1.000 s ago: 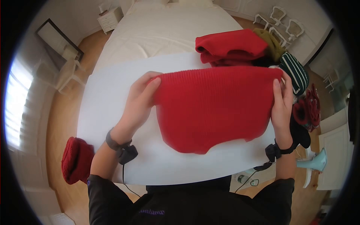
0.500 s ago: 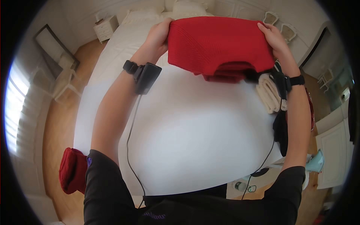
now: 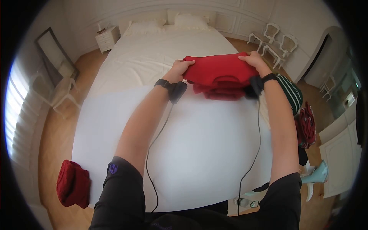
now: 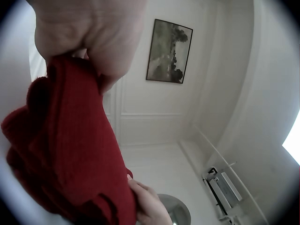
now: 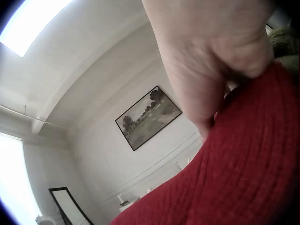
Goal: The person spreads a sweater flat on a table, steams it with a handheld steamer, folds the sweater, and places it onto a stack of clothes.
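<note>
A folded red knit sweater (image 3: 220, 67) is held over the far end of the white tabletop (image 3: 199, 153), at the bed's foot. My left hand (image 3: 178, 71) pinches its left end, thumb on top. At the other end, my right hand (image 3: 257, 62) grips the knit the same way. More red folds hang or lie directly below, overlapping it in the head view. The left wrist view shows the layered red cloth (image 4: 84, 136) from its end, with the right hand (image 4: 149, 204) at the far side. Ribbed knit (image 5: 234, 164) fills the right wrist view's lower corner.
A green-and-white striped folded garment (image 3: 290, 94) and a dark red patterned bundle (image 3: 306, 128) sit along the right side. A dark red knit bundle (image 3: 74, 184) lies at the near left corner. Thin cords run from both wrists. The bed (image 3: 153, 50) stands beyond.
Both hands lifted the red sweater from in front of the body, carried it away to the far end, then lowered it and drew closer together. It now overlaps the red garment's place there.
</note>
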### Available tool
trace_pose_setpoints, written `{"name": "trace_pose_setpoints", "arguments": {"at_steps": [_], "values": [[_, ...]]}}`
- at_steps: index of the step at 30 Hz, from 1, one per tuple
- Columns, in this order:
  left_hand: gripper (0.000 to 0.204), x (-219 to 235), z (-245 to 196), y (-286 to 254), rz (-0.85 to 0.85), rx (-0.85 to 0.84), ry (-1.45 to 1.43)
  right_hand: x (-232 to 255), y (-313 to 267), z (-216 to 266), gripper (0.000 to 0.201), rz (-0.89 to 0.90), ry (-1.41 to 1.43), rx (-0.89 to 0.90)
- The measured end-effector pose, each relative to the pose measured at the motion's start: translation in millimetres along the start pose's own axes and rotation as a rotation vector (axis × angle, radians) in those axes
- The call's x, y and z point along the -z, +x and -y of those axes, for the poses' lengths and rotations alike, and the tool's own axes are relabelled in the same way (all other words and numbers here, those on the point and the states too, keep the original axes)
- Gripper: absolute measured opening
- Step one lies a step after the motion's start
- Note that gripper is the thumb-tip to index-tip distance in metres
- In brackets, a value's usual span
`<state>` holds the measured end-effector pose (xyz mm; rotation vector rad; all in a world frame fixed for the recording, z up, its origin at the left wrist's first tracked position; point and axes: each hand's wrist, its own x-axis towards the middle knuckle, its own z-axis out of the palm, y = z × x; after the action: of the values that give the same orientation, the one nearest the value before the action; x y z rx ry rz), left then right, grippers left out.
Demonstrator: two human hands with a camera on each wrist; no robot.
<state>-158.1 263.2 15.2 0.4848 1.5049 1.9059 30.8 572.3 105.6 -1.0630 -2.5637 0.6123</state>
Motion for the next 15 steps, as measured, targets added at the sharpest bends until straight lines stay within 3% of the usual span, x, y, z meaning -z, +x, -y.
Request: {"name": "trace_pose_setpoints", "arguments": {"at_steps": [3,5,7,9,11,13,15], "values": [[0.059,2,-21,-2,-0.037,-0.108,0.032,15,-14,6,0.081,-0.064,0.023,0.030],[0.063,3,-59,-44,0.010,-0.120,0.006,36,-21,22,0.069,-0.121,0.315,0.147],[0.065,21,-76,-79,0.023,-0.235,-0.092,59,-74,49,0.062,-0.048,0.641,0.256],[0.063,40,-90,-156,-0.040,-0.286,-0.082,65,-138,65,0.063,0.095,0.802,0.268],[0.060,59,-83,-235,-0.080,-0.279,-0.026,35,-205,69,0.058,0.252,0.951,0.310],[0.064,92,-46,-296,-0.048,-0.205,0.023,-14,-257,51,0.052,0.386,0.868,0.349],[0.068,119,-2,-351,-0.004,-0.068,0.020,-65,-305,22,0.048,0.585,0.810,0.210]]}}
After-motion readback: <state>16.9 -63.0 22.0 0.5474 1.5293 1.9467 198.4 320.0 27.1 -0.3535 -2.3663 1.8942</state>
